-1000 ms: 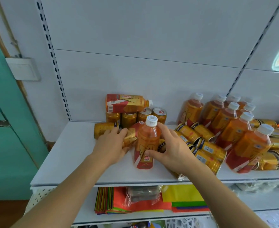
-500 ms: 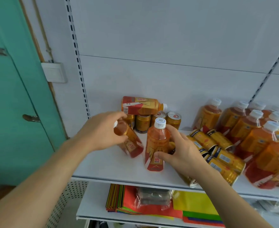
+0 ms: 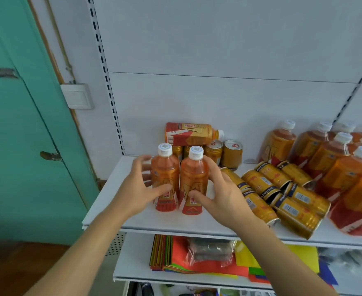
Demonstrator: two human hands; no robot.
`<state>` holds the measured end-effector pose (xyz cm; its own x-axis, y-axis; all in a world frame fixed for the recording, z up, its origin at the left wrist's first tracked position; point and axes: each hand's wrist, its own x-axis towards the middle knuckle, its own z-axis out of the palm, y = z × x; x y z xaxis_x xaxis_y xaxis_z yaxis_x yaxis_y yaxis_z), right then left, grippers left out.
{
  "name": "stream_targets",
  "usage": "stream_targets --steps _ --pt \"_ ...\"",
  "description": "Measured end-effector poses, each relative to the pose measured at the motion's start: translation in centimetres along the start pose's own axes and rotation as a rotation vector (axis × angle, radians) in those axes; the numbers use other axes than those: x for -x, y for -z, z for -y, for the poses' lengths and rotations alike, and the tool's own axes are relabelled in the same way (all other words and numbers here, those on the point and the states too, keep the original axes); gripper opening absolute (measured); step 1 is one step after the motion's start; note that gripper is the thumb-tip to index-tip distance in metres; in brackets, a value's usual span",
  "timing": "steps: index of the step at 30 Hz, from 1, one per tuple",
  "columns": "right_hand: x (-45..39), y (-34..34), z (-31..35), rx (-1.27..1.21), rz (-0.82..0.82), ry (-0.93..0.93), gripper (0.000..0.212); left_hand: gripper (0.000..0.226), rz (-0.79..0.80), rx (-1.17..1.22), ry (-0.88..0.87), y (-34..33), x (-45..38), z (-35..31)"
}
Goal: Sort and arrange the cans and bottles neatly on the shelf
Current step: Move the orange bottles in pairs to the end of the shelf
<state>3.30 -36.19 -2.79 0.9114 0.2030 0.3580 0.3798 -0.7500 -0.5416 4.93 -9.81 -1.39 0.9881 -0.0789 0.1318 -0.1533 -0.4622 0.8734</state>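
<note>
Bottles of orange drink with white caps and red labels are the matter here: two of them stand upright and touching side by side near the front edge of the white metal shelf (image 3: 116, 189). The left hand (image 3: 140, 189) curls around the left bottle (image 3: 165, 178), with the thumb across its label and the fingers spread loosely behind, so the hold looks light. The right hand (image 3: 220, 193) cups the right bottle (image 3: 194, 180) in the same half-open way.

The step in hand seems to be squaring this pair into a row. To the right lie several gold cans (image 3: 282, 195) on their sides, just beside the right hand. Behind the pair, small gold cans stand upright (image 3: 231, 153), and one bottle lies flat (image 3: 191, 133) on top of them. Next, the person probably must release both bottles gently and then lift down this lying bottle or stand up a fallen can.
</note>
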Motion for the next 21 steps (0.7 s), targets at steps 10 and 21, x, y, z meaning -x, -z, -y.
stream_targets --steps 10,21 --pt "3.4 0.6 2.9 -0.002 -0.027 -0.138 0.106 0.093 0.089 -0.037 -0.137 0.1 2.5 -0.5" --pt "15.5 9.5 4.1 0.165 -0.299 -0.27 0.106 0.083 0.25 0.031 -0.494 -7.6 5.8 -7.7"
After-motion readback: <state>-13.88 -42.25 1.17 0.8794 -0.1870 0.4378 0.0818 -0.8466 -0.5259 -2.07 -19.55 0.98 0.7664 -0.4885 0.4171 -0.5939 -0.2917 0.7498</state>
